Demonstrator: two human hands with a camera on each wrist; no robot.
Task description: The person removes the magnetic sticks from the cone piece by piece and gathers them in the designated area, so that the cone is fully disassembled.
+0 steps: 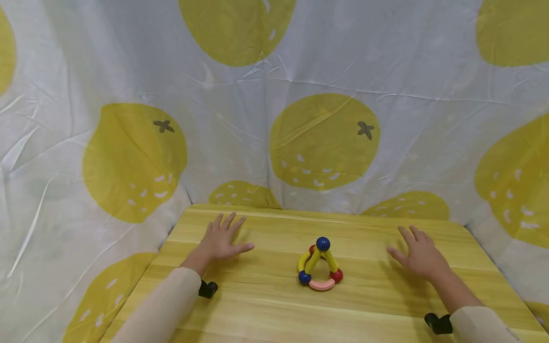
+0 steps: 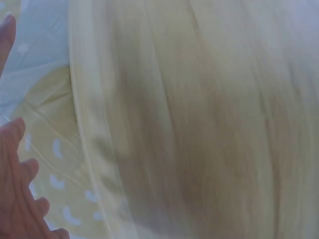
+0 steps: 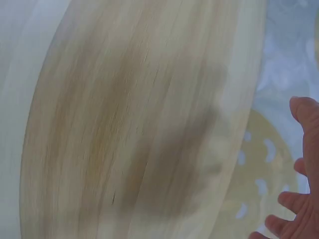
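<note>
A small pyramid-like toy structure (image 1: pixel 316 259) of coloured balls and rods stands on the wooden table (image 1: pixel 257 305). A blue ball (image 1: pixel 323 244) tops it, with yellow rods (image 1: pixel 331 261) slanting down. Around its base are another blue ball (image 1: pixel 304 277), red balls (image 1: pixel 336 275), a curved pink piece (image 1: pixel 322 285) and a curved yellow piece (image 1: pixel 302 261). To its left, my left hand (image 1: pixel 220 239) is held over the table, fingers spread and holding nothing. My right hand (image 1: pixel 419 253) is off to the right, likewise spread and bare. Both hands are apart from the structure.
A white curtain (image 1: pixel 231 138) printed with yellow lemons hangs behind the table and along its sides. Black wrist cameras sit under the left wrist (image 1: pixel 208 288) and the right wrist (image 1: pixel 438 324). Both sleeves are light beige.
</note>
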